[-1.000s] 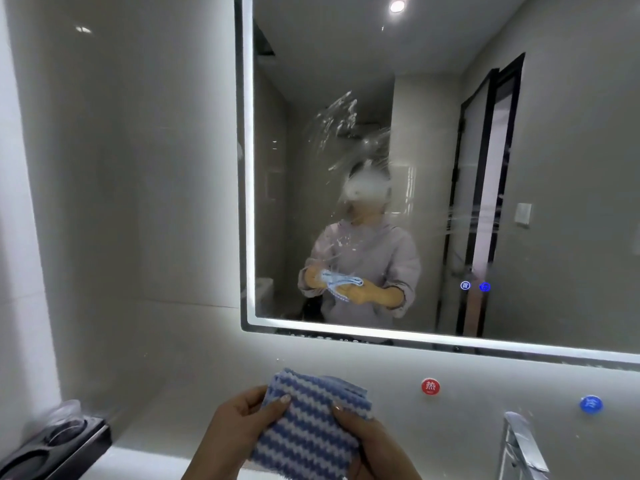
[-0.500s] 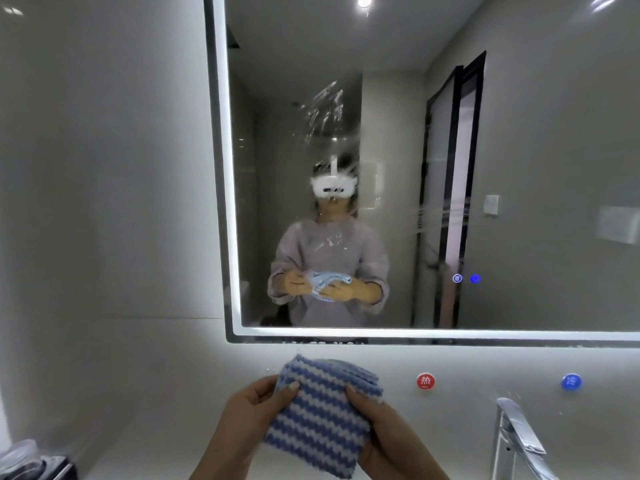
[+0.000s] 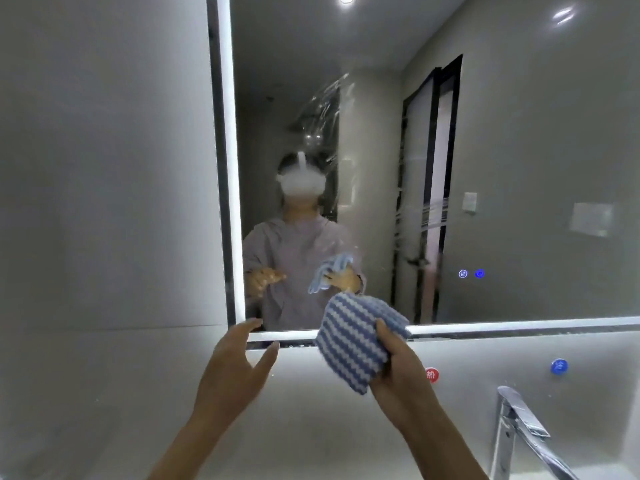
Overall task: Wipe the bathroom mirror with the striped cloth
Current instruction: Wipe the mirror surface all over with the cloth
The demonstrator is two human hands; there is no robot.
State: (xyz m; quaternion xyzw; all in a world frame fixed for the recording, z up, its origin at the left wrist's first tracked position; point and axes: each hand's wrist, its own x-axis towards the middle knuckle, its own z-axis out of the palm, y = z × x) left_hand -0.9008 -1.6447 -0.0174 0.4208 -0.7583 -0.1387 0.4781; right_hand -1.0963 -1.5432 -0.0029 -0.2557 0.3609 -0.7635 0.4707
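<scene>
A large wall mirror (image 3: 519,133) with a lit edge fills the upper right. Wet smears show on its glass near the upper middle and along the reflected door. My right hand (image 3: 398,372) grips the folded blue-and-white striped cloth (image 3: 353,341), raised just in front of the mirror's lower edge. To the left of the cloth my left hand (image 3: 235,372) hangs free, fingers spread, holding nothing, below the mirror's bottom left corner. The glass reflects a person with the cloth in hand.
A chrome tap (image 3: 523,434) stands at the lower right. A red button (image 3: 432,374) and a blue button (image 3: 558,367) sit on the wall under the mirror. Two small lit touch icons (image 3: 471,274) glow on the glass. A pale tiled wall (image 3: 104,168) lies left.
My left hand has let go of the cloth and opened to the left. My right hand has lifted the cloth up toward the mirror's lower edge. The view has moved closer.
</scene>
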